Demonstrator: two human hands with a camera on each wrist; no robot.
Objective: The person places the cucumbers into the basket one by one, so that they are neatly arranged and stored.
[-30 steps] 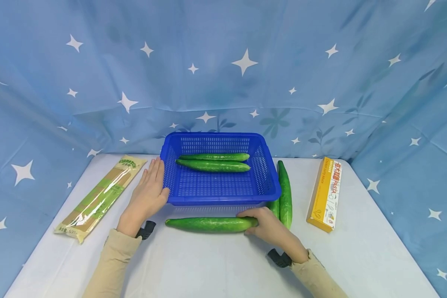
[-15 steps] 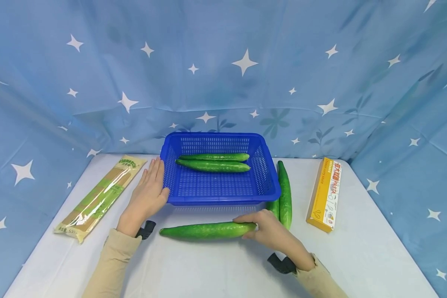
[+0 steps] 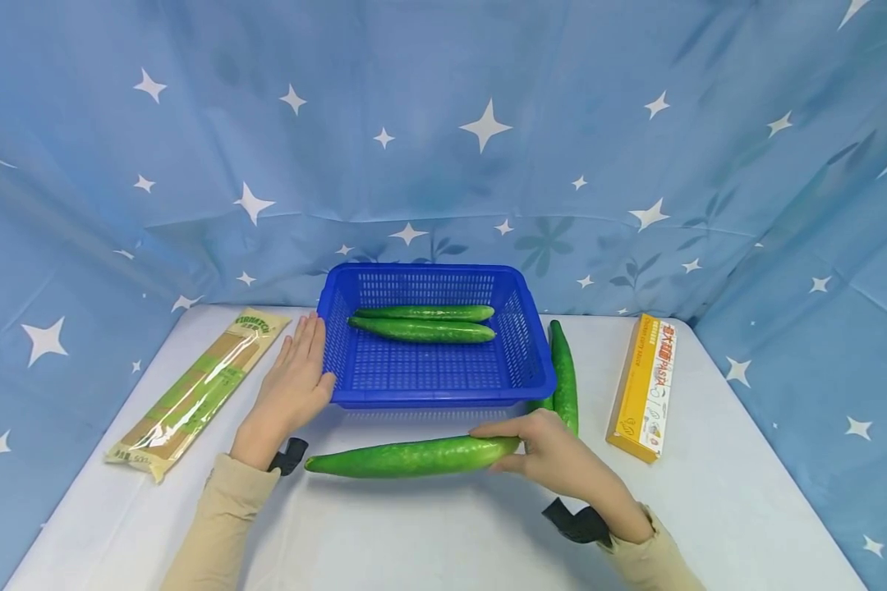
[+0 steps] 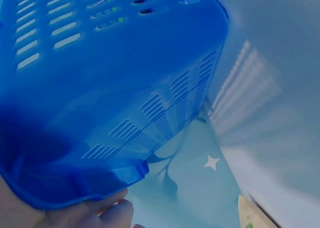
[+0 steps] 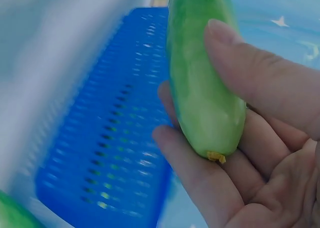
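Note:
My right hand (image 3: 554, 455) grips the blunt right end of a long green cucumber (image 3: 414, 457), held level over the near part of the table; its shadow falls on the cloth below. In the right wrist view the thumb lies along one side of the cucumber (image 5: 205, 82) and the fingers pass beneath. With straight fingers, my left hand (image 3: 291, 377) rests against the left rim of the blue plastic basket (image 3: 436, 402). Inside the basket lie two cucumbers (image 3: 421, 330), side by side. In the left wrist view the basket wall (image 4: 115, 87) rises above the fingers.
Two more cucumbers (image 3: 565, 377) lie along the basket's right side, one partly hidden by it. A yellow and white pasta box (image 3: 645, 386) sits farther right. On the left is a flat noodle packet (image 3: 199, 394). A blue star-patterned curtain (image 3: 443, 164) encloses the table's back and sides.
The right hand has lifted the cucumber off the table and brought it slightly nearer, with its left tip shifting left. The left hand and the basket have stayed put.

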